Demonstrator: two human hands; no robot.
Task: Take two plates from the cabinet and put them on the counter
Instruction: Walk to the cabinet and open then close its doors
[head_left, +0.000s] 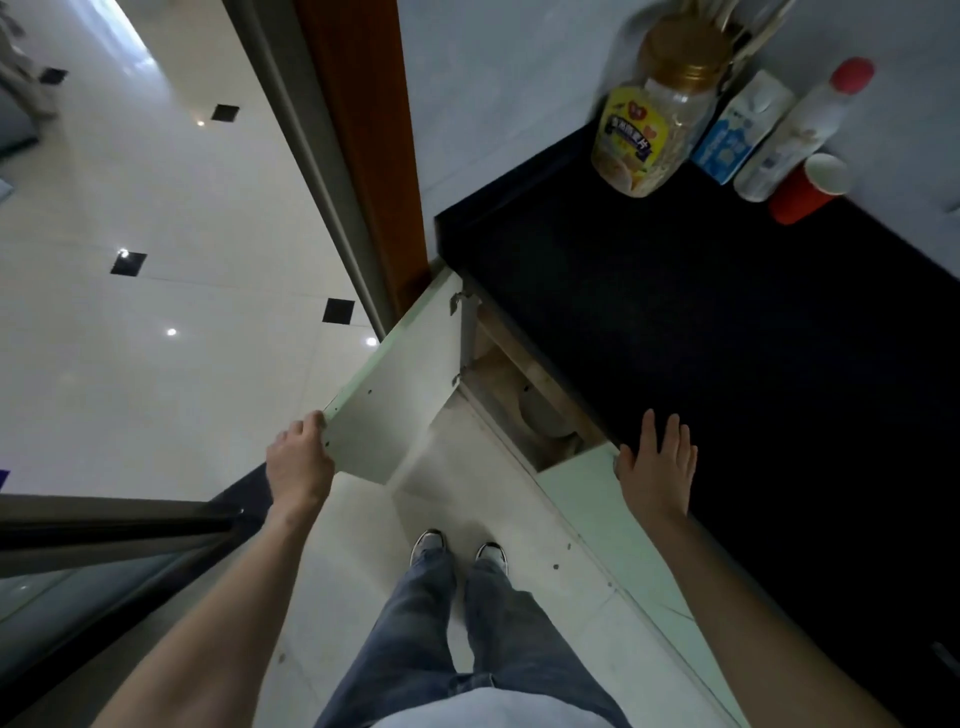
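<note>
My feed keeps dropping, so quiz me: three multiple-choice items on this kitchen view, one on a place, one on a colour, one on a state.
1. Where does the right hand rest?
A. on the front edge of the black counter
B. on the jar's lid
C. inside the cabinet

2. What colour is the paper cup outside?
A. blue
B. red
C. yellow

3. What state is the cabinet door in?
A. shut
B. taken off
C. swung open, left hand gripping its edge

Answers: 1 A, the palm lies flat on the counter's edge beside the opening; 2 B, its wall is red with a white inside; 3 C, the door stands out from the cabinet and a plate shows inside.
</note>
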